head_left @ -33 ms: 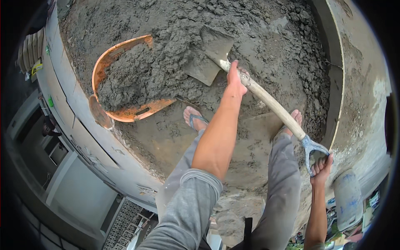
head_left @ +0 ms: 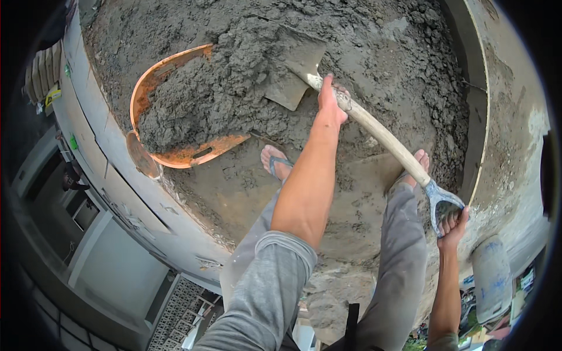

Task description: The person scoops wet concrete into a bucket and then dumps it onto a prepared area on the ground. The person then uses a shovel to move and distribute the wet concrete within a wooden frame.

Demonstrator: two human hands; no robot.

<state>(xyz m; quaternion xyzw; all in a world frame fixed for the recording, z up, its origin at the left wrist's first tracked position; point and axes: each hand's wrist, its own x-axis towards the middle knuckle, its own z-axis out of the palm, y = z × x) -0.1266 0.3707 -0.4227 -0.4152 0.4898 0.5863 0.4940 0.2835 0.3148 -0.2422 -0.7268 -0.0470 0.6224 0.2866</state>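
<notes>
Both my hands are on a shovel with a wooden shaft [head_left: 386, 140]. My left hand [head_left: 332, 105] wraps round the lower shaft just above the blade. Off to the right, my right hand [head_left: 452, 227] is closed on the blue-grey D-shaped grip [head_left: 438, 202]. The metal blade [head_left: 293, 85] rests against a heap of wet grey mortar [head_left: 205, 99], and its far edge is partly buried. That heap fills and spills from an orange tub [head_left: 140, 96], whose open side faces the blade.
My sandalled left foot [head_left: 275, 161] and my right foot [head_left: 418, 164] stand on the mortar-smeared floor. A low wall [head_left: 477, 105] curves along the right, with a whitish blue-stained container [head_left: 490, 278] beyond it. A pale ledge [head_left: 126, 181] borders the left, above a lower building area.
The shovel has shifted slightly up and forward, and its blade sits a little deeper in the heap. Both hands keep their hold on it.
</notes>
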